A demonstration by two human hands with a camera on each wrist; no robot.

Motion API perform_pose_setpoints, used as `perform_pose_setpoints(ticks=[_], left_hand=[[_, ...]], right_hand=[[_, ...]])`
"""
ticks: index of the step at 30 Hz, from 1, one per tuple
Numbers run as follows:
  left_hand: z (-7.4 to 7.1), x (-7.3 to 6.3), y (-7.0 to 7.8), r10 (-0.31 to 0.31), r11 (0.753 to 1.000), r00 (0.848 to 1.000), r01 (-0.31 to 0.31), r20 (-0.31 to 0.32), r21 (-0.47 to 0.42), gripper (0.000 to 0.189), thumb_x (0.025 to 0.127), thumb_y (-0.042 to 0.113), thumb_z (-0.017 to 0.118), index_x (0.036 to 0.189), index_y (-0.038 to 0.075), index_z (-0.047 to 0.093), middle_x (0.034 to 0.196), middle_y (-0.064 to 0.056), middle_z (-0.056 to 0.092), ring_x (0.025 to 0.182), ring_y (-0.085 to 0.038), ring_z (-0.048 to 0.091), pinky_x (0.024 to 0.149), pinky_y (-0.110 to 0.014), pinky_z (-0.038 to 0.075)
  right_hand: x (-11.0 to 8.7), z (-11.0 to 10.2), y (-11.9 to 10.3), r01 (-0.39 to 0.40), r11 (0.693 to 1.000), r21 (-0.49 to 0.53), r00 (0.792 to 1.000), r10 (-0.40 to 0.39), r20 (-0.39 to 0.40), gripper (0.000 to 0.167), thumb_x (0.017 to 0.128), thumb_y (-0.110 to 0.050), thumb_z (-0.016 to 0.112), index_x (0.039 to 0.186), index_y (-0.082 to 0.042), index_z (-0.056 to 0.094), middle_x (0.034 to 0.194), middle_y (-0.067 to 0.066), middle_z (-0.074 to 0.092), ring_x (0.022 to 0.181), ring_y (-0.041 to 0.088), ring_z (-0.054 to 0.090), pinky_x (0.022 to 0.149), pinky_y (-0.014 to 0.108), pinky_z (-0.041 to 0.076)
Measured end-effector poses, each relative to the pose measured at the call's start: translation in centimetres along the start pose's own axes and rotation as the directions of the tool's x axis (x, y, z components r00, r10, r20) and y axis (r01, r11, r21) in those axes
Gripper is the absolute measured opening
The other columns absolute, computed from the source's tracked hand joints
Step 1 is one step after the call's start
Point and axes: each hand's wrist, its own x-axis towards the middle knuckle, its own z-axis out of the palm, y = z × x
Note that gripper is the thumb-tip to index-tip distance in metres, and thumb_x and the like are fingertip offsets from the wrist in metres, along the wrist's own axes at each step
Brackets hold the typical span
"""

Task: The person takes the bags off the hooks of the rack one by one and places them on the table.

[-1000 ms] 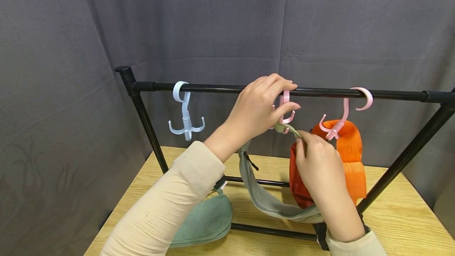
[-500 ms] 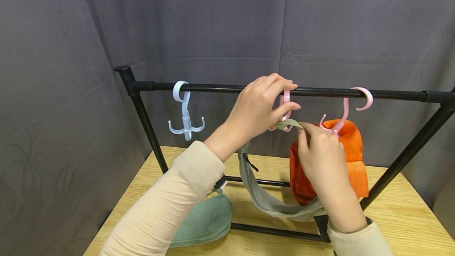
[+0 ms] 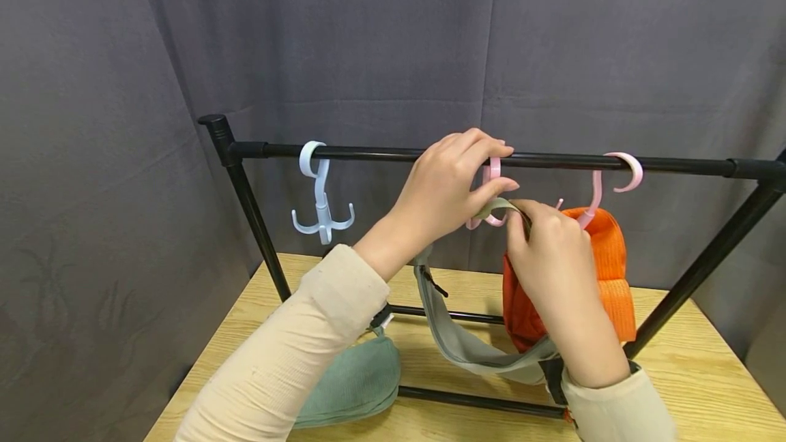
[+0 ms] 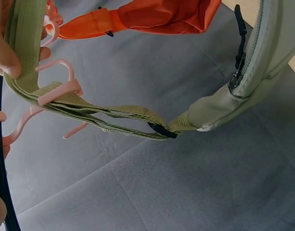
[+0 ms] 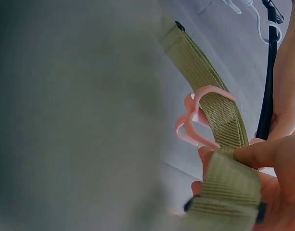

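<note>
My left hand (image 3: 445,179) is at the black rail (image 3: 565,161), its fingers and thumb bent around the stem of the middle pink hook hanger (image 3: 495,168). My right hand (image 3: 546,258) pinches the olive webbing strap (image 3: 499,204) of a grey-green zipped bag (image 3: 473,353), just right of that hanger. In the left wrist view, the doubled strap (image 4: 29,43) lies across a prong of the pink hanger (image 4: 60,92), and the bag (image 4: 234,108) hangs from it. The right wrist view shows the strap (image 5: 224,115) passing through the prongs; the bag's blurred body seems to fill its left side.
A pale blue hook hanger (image 3: 322,207) hangs at the rail's left. Another pink hanger (image 3: 594,189) at the right carries an orange bag (image 3: 604,251). A ribbed green cloth item (image 3: 356,380) is at lower left, above the wooden table (image 3: 681,374). Lower black bars (image 3: 473,398) cross the rack.
My right hand has moved slightly up with the strap, which now arches higher beside the middle hanger. The left hand stays in place.
</note>
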Motion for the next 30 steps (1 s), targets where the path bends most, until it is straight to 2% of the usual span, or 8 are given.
perform_pose_setpoints(ticks=[9, 20, 24, 30], left_hand=[[0.2, 0.0, 0.0, 0.002, 1.000, 1.000, -0.002, 0.007, 0.000, 0.036, 0.090, 0.036, 0.074, 0.116, 0.011, 0.070, 0.112, 0.002, 0.067, 0.102, -0.014, 0.063, 0.092, -0.019, 0.044], [0.1, 0.0, -0.1, 0.005, 1.000, 1.000, -0.005, -0.002, 0.008, 0.037, 0.089, 0.037, 0.074, 0.116, 0.011, 0.070, 0.110, 0.002, 0.067, 0.100, -0.015, 0.063, 0.092, -0.020, 0.045], [0.0, 0.0, -0.1, 0.003, 1.000, 1.000, -0.003, 0.000, 0.007, 0.037, 0.089, 0.036, 0.075, 0.115, 0.011, 0.070, 0.111, 0.002, 0.067, 0.101, -0.015, 0.063, 0.093, -0.020, 0.044], [0.0, 0.1, 0.0, -0.001, 1.000, 1.000, 0.001, 0.006, 0.009, 0.036, 0.089, 0.036, 0.075, 0.115, 0.011, 0.070, 0.111, 0.002, 0.067, 0.101, -0.014, 0.063, 0.092, -0.019, 0.044]], right_hand=[[0.4, 0.2, -0.2, -0.006, 1.000, 0.022, 1.000, 0.007, -0.026, 0.020, 0.094, -0.005, 0.056, 0.097, 0.006, 0.072, 0.081, 0.022, 0.068, 0.067, 0.037, 0.062, 0.059, 0.050, 0.049], [0.6, 0.3, -1.0, 0.008, 0.999, 0.035, 0.998, -0.006, -0.061, 0.020, 0.094, -0.007, 0.056, 0.095, 0.004, 0.073, 0.078, 0.019, 0.067, 0.064, 0.034, 0.061, 0.057, 0.048, 0.047], [0.3, 0.3, -1.0, 0.016, 0.999, 0.033, 0.998, -0.014, -0.063, 0.019, 0.094, -0.007, 0.057, 0.094, 0.004, 0.073, 0.078, 0.019, 0.067, 0.064, 0.034, 0.060, 0.055, 0.047, 0.046], [0.0, 0.5, -1.0, 0.028, 0.999, 0.039, 0.997, -0.025, -0.078, 0.020, 0.095, -0.007, 0.056, 0.097, 0.004, 0.072, 0.086, 0.020, 0.071, 0.073, 0.037, 0.066, 0.059, 0.051, 0.049]])
